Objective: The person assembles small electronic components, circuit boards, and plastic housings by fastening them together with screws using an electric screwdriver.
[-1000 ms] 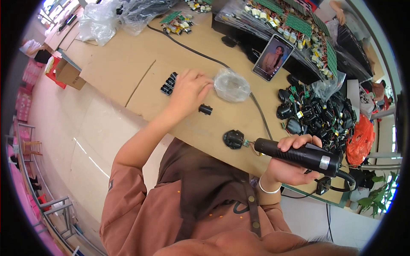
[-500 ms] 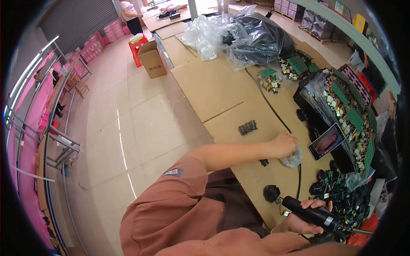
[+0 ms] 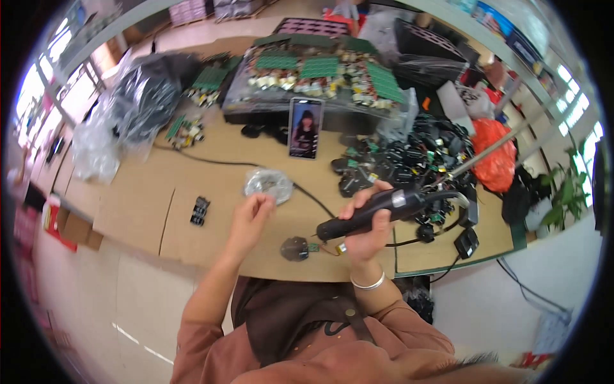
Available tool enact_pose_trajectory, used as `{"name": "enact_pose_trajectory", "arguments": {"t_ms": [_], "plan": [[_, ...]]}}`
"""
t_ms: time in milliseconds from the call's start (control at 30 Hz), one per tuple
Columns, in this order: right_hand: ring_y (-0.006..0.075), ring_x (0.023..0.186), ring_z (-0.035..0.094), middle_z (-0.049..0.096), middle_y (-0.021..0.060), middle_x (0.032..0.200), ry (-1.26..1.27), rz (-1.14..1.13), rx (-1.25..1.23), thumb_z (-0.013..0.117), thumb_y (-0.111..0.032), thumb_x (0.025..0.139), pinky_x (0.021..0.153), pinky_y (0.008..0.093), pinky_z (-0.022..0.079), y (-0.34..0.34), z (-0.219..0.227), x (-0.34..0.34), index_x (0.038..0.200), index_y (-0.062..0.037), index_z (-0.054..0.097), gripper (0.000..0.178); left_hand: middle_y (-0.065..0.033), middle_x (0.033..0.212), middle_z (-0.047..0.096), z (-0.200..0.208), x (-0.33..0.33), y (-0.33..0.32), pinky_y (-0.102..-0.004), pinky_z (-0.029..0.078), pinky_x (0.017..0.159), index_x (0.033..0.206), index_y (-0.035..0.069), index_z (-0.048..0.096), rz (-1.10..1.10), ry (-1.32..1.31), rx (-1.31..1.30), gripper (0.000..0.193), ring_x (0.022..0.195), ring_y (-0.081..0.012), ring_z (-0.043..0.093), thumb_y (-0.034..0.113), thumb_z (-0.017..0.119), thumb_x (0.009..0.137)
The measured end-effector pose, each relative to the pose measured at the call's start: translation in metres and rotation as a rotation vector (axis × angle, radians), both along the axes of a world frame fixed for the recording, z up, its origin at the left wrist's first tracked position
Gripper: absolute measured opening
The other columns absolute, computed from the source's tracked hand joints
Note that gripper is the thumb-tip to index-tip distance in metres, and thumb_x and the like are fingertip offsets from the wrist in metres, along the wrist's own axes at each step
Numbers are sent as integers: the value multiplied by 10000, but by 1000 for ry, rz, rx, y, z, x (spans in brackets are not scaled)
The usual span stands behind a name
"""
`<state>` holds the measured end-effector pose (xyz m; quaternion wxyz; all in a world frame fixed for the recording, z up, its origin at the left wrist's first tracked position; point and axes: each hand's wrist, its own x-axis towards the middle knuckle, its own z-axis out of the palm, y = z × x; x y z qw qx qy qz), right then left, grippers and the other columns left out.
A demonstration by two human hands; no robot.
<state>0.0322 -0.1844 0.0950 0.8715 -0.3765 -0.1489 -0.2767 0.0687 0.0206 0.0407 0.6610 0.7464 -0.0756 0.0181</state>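
While the right hand (image 3: 365,246) is gripping a driver (image 3: 366,216) and the left hand (image 3: 247,221) is showing curled fingers, grasp unclear, a housing (image 3: 294,249) near the desk's (image 3: 131,214) front edge is lying seemingly unfinished, board (image 3: 313,247) outside.

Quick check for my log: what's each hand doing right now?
Left hand: curled closed near the clear plastic bag; whether it pinches something small cannot be told.
Right hand: closed, holding the black cylindrical tool.

Cardboard-covered bench (image 3: 131,211) is carrying parts; black cable (image 3: 211,161) is crossing it; clear plastic dish (image 3: 274,184) is sitting mid-bench; small black parts (image 3: 199,211) are lying left; round black housing (image 3: 294,248) is resting near front edge; heap of black housings (image 3: 441,142) is lying right.
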Motion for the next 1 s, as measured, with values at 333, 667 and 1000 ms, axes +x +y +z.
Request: {"name": "enact_pose_trajectory", "arguments": {"t_ms": [333, 667, 1000], "plan": [[165, 651, 519, 465, 88, 860, -7, 7, 35, 567, -109, 824, 617, 331, 477, -10, 19, -22, 1205, -45, 356, 440, -112, 868, 653, -4, -42, -35, -216, 472, 656, 991, -14, 580, -245, 342, -378, 147, 729, -113, 601, 25, 577, 849], [160, 593, 524, 494, 108, 869, 21, 44, 54, 549, -163, 856, 559, 311, 472, -15, 18, -10, 1190, -32, 376, 398, -51, 843, 618, -19, -45, -36, -191, 447, 651, 951, 18, 576, -124, 293, -551, 98, 728, -80, 558, 47, 587, 859], [136, 481, 463, 488, 118, 885, -84, 194, 47, 552, -349, 833, 460, 274, 436, -20, 15, -10, 1089, -80, 416, 395, -63, 871, 628, -11, -65, -36, -228, 462, 719, 988, -5, 569, -122, 403, -558, 155, 764, -100, 568, 66, 590, 852]]}}
